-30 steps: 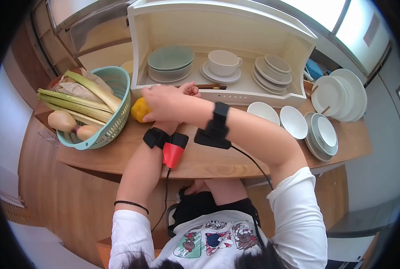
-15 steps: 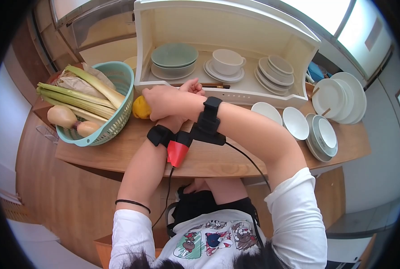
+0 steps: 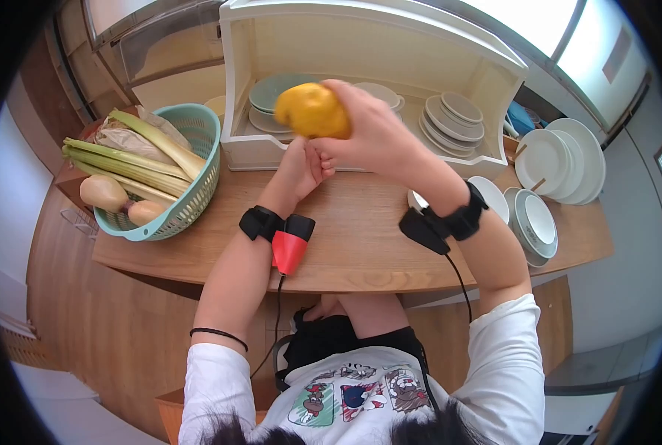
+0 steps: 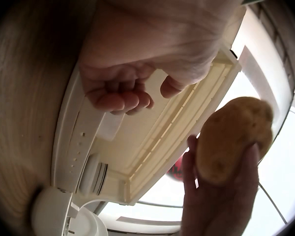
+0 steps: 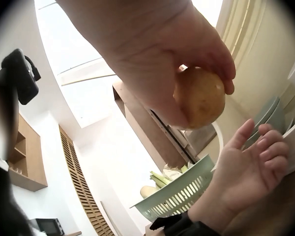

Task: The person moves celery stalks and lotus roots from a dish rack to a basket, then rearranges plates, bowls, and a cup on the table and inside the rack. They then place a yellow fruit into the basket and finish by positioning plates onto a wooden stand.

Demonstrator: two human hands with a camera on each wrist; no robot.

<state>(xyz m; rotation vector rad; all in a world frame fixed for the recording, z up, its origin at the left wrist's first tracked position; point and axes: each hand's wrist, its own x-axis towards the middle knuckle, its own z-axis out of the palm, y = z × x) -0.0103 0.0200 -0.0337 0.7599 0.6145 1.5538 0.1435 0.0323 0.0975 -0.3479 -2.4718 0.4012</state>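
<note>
A yellow, lumpy potato (image 3: 312,111) is up in the air before the white shelf unit (image 3: 260,157), gripped by my right hand (image 3: 375,133). Thumb and fingers lie on opposite sides of the potato (image 4: 232,140) in the left wrist view. Just below it, my left hand (image 3: 295,172) is raised over the table with nothing in it. Its fingers (image 5: 274,150) are loosely bent and the palm shows in the right wrist view.
At left stands a green basket (image 3: 211,174) with pale stalks (image 3: 127,167) and a lotus root (image 3: 102,193). Bowls and plates fill the shelf; more bowls (image 3: 539,216) and upright plates (image 3: 542,157) stand at right. The wooden table (image 3: 361,252) ends near my lap.
My right hand has lifted the potato from beside the basket, up and to the right in front of the shelf. The left hand has stayed nearly in place; the forearms no longer cross.
</note>
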